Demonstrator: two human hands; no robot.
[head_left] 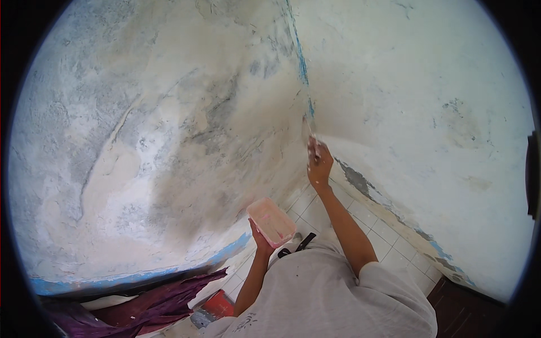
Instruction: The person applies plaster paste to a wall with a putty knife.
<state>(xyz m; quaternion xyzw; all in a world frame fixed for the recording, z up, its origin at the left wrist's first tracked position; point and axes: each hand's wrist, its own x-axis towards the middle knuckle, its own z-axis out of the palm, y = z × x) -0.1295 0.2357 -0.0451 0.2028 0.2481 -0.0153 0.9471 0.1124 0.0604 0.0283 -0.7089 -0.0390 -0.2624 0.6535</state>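
Note:
My left hand [260,239] grips a pinkish plastic tub [271,241] from below and its left side, in front of my waist. Pale paste coats the inside of the tub. Stretched forward, my right hand [320,166] is closed around a putty knife [306,126], its blade pointing up into the corner where two walls meet. The blade lies at or very close to the corner, just below a strip of blue paint [302,67]. Fingers hide most of the knife's handle, and the blade is slightly blurred.
The left wall [186,141] is patchy grey and white; the right wall [406,112] is paler, with flaking along its base. White floor tiles [366,214] show below. Purple cloth [141,310] and a red item [218,304] lie at lower left. Dark brown wood [462,310] stands at lower right.

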